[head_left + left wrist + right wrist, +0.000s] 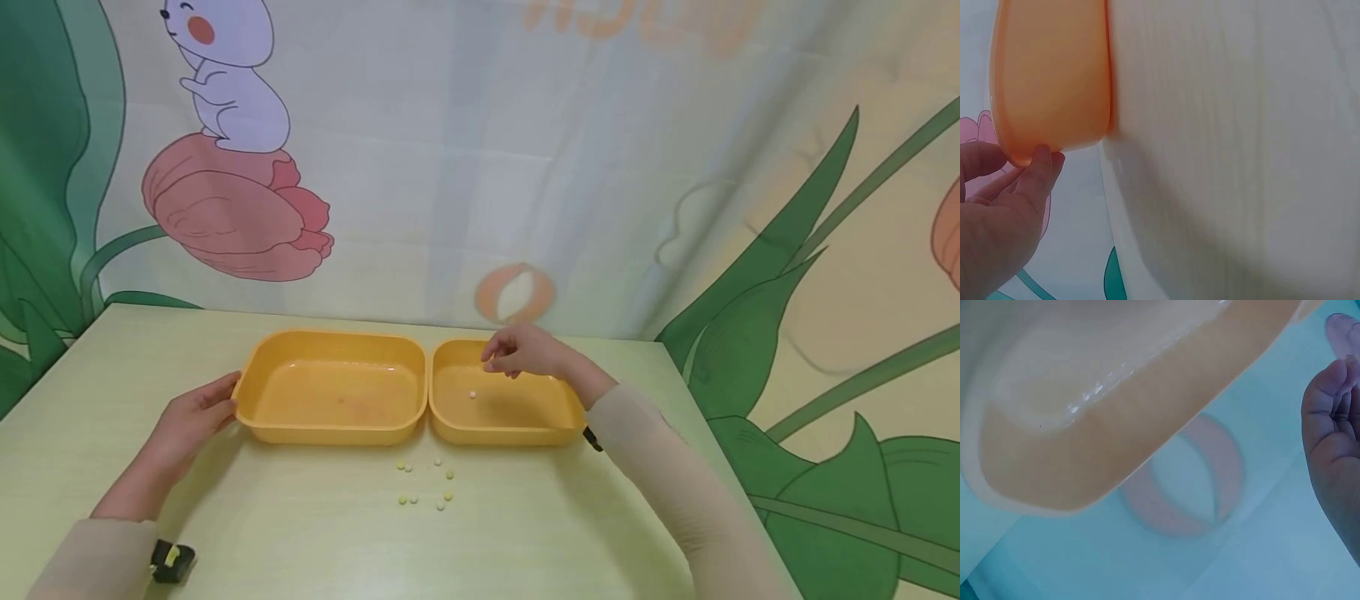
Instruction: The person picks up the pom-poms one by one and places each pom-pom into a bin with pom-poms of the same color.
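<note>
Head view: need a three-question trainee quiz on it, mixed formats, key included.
1. Which hand grips the rim of the left orange-yellow, rounded rectangular plastic tray?
2. How many small, round, yellow or white beads lie on the pale tabletop in front of the trays?
3. True or false: the right hand rests flat on the pale tabletop.

Key:
1. The left hand.
2. Eight.
3. False; it is raised over the right orange-yellow, rounded rectangular plastic tray, fingers curled.
</note>
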{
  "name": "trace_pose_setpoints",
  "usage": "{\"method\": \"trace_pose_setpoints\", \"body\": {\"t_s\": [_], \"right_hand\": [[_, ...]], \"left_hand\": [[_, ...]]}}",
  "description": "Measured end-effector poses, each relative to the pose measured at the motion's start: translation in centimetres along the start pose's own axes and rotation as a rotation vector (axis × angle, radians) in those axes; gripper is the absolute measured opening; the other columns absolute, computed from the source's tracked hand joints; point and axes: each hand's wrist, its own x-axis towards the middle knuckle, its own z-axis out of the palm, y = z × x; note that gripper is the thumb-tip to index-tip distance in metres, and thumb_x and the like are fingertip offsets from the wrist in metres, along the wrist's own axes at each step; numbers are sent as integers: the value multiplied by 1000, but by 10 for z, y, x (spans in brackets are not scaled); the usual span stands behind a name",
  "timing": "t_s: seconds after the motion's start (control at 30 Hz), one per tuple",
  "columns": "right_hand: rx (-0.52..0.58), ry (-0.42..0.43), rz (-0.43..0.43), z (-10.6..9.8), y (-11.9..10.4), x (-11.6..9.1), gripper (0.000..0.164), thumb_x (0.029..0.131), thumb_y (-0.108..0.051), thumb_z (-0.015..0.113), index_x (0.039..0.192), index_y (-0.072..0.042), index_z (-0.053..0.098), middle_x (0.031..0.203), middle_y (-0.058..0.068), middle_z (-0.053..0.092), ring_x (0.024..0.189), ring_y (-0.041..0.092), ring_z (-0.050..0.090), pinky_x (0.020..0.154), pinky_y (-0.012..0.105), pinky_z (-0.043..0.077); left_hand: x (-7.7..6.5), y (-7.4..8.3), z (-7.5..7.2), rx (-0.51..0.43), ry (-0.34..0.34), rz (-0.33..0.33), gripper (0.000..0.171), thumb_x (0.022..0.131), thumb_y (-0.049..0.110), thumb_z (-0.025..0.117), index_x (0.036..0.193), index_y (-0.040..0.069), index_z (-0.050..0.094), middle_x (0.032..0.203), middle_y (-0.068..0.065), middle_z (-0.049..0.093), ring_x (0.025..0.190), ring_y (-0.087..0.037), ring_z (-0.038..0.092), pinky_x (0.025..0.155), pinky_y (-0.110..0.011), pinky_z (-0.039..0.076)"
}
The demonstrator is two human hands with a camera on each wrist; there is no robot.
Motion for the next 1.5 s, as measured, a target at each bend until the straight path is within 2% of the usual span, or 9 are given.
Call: {"method": "trace_pose_setpoints", "body": {"t_s": [0.17,0.3,0.4,0.53,0.63,0.83,1.0,1.27,1.5], "right_hand": [[47,54,-38,18,-7,-26,18,97,-18,70,109,-5,72,75,-3,63,69,15,57,65,22,51],[67,89,-80,34,-13,-43,16,96,-17,72,106,-5,73,79,15,68,70,33,60,59,22,47],[105,105,-108,46,-14,-51,19,95,-14,72,108,0,73,84,24,69,69,36,58,57,20,46],[116,132,-129,61,-14,-57,19,95,-12,72,108,2,72,80,14,67,67,15,52,58,16,43],[103,148,-134,72,-13,-61,17,94,-12,73,106,1,73,81,8,67,68,8,50,59,16,43],[121,144,-106,92,-8,-65,17,94,-12,73,105,1,73,84,8,67,71,8,52,61,15,45],[148,93,-80,109,-2,-66,21,93,-13,74,107,1,73,85,5,67,73,7,52,61,14,45],[146,44,-88,131,8,-63,14,91,-10,76,102,0,75,79,1,66,68,2,51,61,13,45],[135,16,-64,145,13,-59,11,91,-10,76,100,-3,75,79,0,68,69,4,53,61,14,45]], "left_hand": [[0,-1,0,6,-5,17,56,112,16,31,161,-4,11,166,-32,16,152,-50,26,109,-38,44],[0,-1,-1,11,-8,22,56,112,16,31,161,-5,11,166,-32,16,152,-51,27,109,-37,44],[0,-1,-1,9,-9,19,56,112,16,30,161,-5,11,166,-32,16,152,-50,27,109,-38,43],[-1,-1,0,7,-14,15,56,112,17,30,161,-4,10,166,-32,15,152,-50,26,109,-38,43],[-1,-1,0,7,-16,12,56,113,18,29,161,-4,10,167,-31,15,152,-50,25,111,-40,41],[-1,1,0,0,-12,1,56,112,17,29,161,-3,9,167,-30,13,153,-49,24,115,-48,36],[-3,2,1,-4,-16,-12,56,112,16,28,161,-2,7,168,-29,11,154,-49,23,117,-51,35],[-3,4,1,-6,-14,-11,56,112,16,29,161,-2,8,168,-29,12,153,-49,23,117,-51,35],[-4,5,1,-2,-18,-14,56,112,16,28,161,-2,7,168,-29,12,153,-49,23,117,-51,35]]}}
